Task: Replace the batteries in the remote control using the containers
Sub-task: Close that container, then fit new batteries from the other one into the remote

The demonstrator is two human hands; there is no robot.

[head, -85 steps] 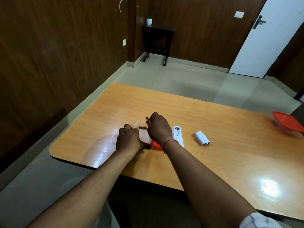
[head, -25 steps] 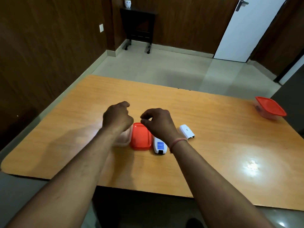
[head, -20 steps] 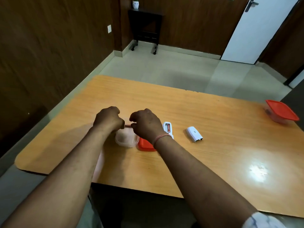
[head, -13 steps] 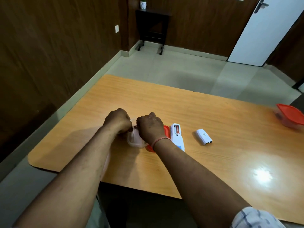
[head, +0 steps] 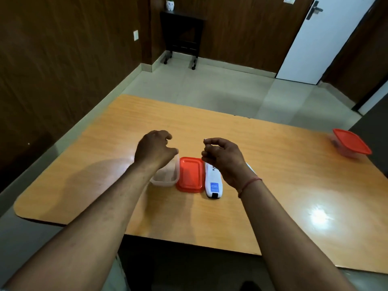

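Both hands hovering, holding nothing visible: left hand [head: 155, 151] half-curled over tub [head: 165, 177], right hand [head: 222, 159] fingertips pinching together above remote [head: 213, 184]; lid [head: 190, 174] lying between; seat cells by polarity.

Both hands hovered above the table [head: 273, 164] — the left hand [head: 154, 151] over a clear container [head: 168, 177], the right hand [head: 222, 159] over the white remote [head: 213, 184], fingers curled — the red lid [head: 190, 174] lay between.
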